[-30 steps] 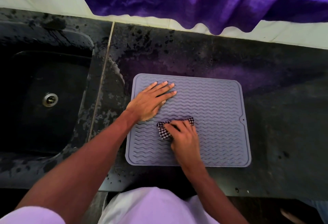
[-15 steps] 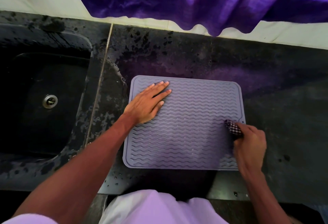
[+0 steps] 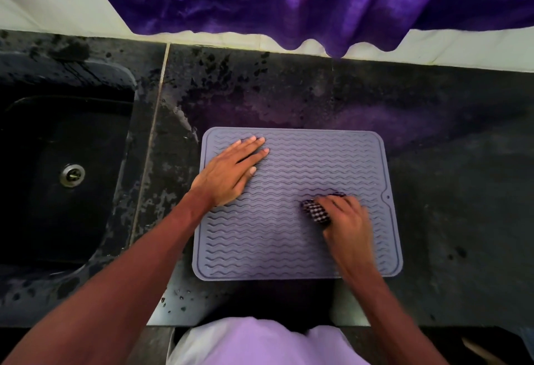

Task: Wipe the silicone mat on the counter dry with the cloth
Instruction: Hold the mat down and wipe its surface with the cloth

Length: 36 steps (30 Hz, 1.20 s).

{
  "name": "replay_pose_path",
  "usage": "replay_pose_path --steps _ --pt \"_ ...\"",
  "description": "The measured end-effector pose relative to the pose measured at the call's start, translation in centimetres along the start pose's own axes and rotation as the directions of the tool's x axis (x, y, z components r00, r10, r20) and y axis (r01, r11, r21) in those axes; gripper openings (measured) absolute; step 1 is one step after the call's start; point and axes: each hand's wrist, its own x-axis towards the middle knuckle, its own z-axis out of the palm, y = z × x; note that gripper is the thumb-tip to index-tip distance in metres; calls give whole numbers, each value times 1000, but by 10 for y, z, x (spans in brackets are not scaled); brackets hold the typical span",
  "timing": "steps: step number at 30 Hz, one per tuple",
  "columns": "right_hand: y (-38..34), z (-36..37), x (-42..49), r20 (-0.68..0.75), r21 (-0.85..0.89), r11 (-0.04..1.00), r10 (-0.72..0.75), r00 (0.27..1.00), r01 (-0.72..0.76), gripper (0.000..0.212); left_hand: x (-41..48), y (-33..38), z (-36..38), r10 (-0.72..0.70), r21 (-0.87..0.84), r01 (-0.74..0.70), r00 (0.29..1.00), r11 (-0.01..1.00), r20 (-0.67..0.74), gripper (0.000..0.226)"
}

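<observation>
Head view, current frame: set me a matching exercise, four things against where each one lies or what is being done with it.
Things:
1. left hand
2. cloth
3. silicone mat
4. sink

Places or states:
A. lying on the dark counter, right of the sink
B. gripped by the right hand, on the mat's right half
C. flat on the mat's far left part
D. set into the counter, left of the mat

Pairs: 1-C; 2-B; 3-A; 4-D

Left hand (image 3: 231, 172): flat on silicone mat (image 3: 289, 246), fingers straight.
Right hand (image 3: 345, 220): grips checked cloth (image 3: 316, 211) on mat.
</observation>
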Motion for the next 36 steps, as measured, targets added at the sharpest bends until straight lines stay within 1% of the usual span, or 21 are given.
replay_pose_path --steps 3,5,9,11,12,14,16,18,21,24,27,29,31,32,33,34,36 --pt "43 -16 0 -16 -14 999 49 999 -49 57 0 0 0 0 0 0 1000 1000 0 50" --pt "63 -25 -1 -54 -37 992 118 992 -120 55 0 0 0 -4 9 4 1000 1000 2 50" --pt "93 -36 -3 -130 -75 958 266 955 -277 51 0 1 -1 -10 10 10 1000 1000 8 51" --pt "95 -40 -2 -169 -57 940 323 931 -336 50 0 1 -1 -12 14 12 1000 1000 13 51" --pt "90 -42 -1 -189 -42 939 329 925 -342 51 1 1 -1 -13 17 13 1000 1000 15 51" --pt "66 -42 4 -191 -15 961 267 945 -275 54 1 2 -1 -13 21 13 1000 1000 14 51" --pt "30 -33 4 -132 28 988 154 979 -151 57 1 2 -1 -15 15 14 1000 1000 16 51" --pt "-4 -16 0 -64 59 997 61 996 -57 58 1 1 -1 -18 15 17 1000 1000 18 51" --pt "-19 3 -11 -31 8 1000 12 999 -12 60 1 2 0 -15 6 14 1000 1000 15 50" --pt "2 -2 -11 -72 -24 999 34 997 -36 55 1 1 0 -19 -3 19 1000 1000 7 50" --pt "39 -17 -9 -95 -38 995 88 992 -92 54 1 1 0 -19 1 19 1000 1000 3 50" --pt "65 -29 -9 -109 -72 978 189 976 -198 56 1 1 0 -19 5 19 1000 1000 1 50" --pt "89 -42 -8 -120 -102 938 319 940 -331 52 1 1 0 -20 14 20 1000 1000 4 50" --pt "99 -48 -7 -129 -104 921 361 923 -375 49 1 1 0 -22 21 22 1000 1000 6 50" --pt "107 -53 -4 -138 -91 916 377 916 -391 49 1 1 0 -23 27 23 1000 999 7 51" --pt "112 -59 -1 -145 -63 924 365 920 -377 51 2 2 0 -22 33 22 1000 999 8 51" --pt "113 -64 7 -143 1 958 285 948 -288 50 3 2 1 -25 41 24 1000 999 5 53"
